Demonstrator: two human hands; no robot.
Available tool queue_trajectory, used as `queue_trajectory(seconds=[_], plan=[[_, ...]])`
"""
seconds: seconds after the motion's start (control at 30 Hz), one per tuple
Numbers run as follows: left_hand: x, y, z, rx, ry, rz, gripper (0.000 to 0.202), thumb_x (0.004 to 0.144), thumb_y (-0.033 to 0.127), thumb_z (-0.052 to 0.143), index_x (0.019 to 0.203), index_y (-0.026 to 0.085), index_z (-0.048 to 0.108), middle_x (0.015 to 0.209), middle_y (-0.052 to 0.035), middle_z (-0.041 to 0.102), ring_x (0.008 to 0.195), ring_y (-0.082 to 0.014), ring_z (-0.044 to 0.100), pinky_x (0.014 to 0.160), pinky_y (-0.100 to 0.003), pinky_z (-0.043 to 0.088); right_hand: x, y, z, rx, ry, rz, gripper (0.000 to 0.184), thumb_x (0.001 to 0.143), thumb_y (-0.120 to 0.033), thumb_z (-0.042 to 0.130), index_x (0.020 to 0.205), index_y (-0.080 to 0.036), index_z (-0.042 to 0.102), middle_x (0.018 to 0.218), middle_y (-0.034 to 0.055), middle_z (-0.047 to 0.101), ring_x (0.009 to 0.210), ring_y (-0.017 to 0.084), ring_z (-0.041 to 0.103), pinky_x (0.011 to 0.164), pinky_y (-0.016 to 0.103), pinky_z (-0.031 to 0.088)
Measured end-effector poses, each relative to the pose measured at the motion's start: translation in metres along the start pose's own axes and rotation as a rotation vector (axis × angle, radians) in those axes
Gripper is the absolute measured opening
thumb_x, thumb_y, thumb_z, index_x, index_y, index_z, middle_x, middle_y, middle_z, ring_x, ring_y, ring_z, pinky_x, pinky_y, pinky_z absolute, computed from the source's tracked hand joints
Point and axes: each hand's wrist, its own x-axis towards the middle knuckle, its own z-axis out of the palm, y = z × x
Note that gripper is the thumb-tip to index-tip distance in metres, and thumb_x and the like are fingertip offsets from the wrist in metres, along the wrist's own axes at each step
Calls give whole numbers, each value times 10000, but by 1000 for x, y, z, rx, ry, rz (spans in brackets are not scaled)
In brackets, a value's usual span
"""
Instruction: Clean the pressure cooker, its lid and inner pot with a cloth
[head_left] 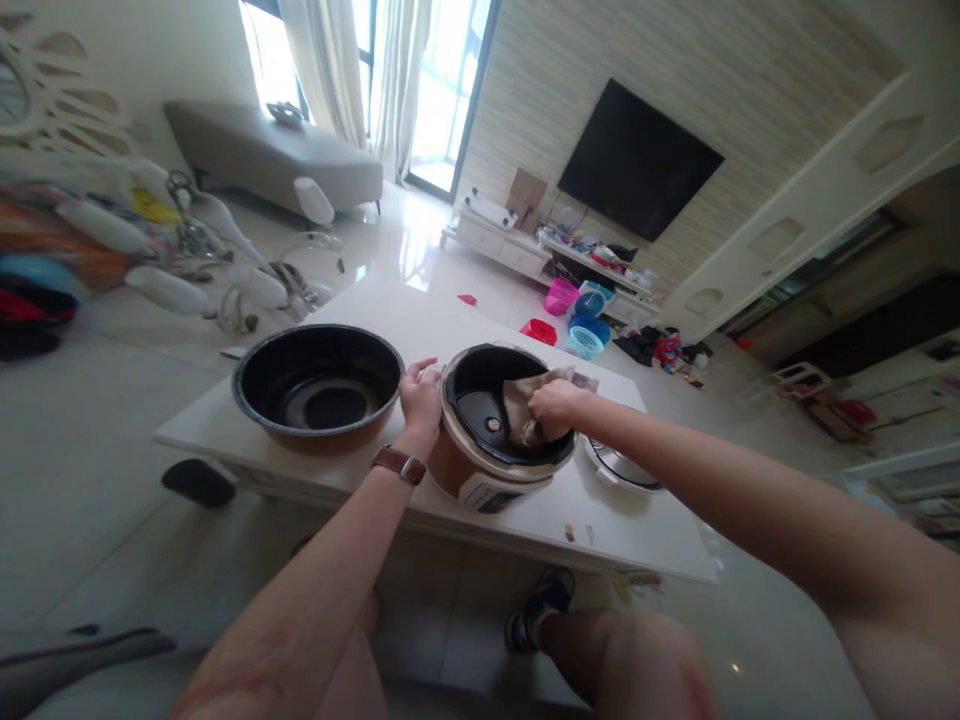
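Observation:
On the white table stands an electric pressure cooker [450, 462] with its lid off and its inner pot out, showing the dark cavity and a small round sensor at the bottom. My left hand [421, 400] grips its left side near the rim. My right hand [556, 405] is closed on a beige cloth [517, 405], pressed inside the cooker at the right wall. Left of the cooker sits the black inner pot [319, 432], upright and apart from it. The round lid [611, 475] lies at the right, partly hidden by my right arm.
The white table [525, 530] has small bits [569, 533] near its front edge. Beyond it are a pink basket [561, 296], a blue basket [585, 342] and a low TV cabinet [502, 250]. A white lamp-like fixture [255, 285] lies at the left. My knee is below the table edge.

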Motion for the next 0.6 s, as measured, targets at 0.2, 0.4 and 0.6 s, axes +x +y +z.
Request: queue_trajectory(seconds=[0.2,0.4,0.6], plan=[[-2,3,1,-7,20,-17,354,689,264,650,1019,172,741,898,-44,697,797,-175,633,761,-298,499,-12,-34,-1,-391,-603,199,120,552,-154,810,630,-182,722,597,22,691,570,205,640,571,299,525],[-1,0,2,-39,17,-44,359,685,260,641,1023,176,732,858,-29,682,759,-169,627,739,-295,503,-12,-40,-37,270,-330,368,190,635,-183,782,816,-192,724,805,84,798,704,258,740,641,340,621],[-2,0,2,-31,29,-29,330,702,251,639,1011,189,735,918,-45,700,812,-173,642,768,-293,510,0,-36,-48,508,251,462,210,761,-161,693,969,-174,666,883,112,778,737,239,751,745,383,646]])
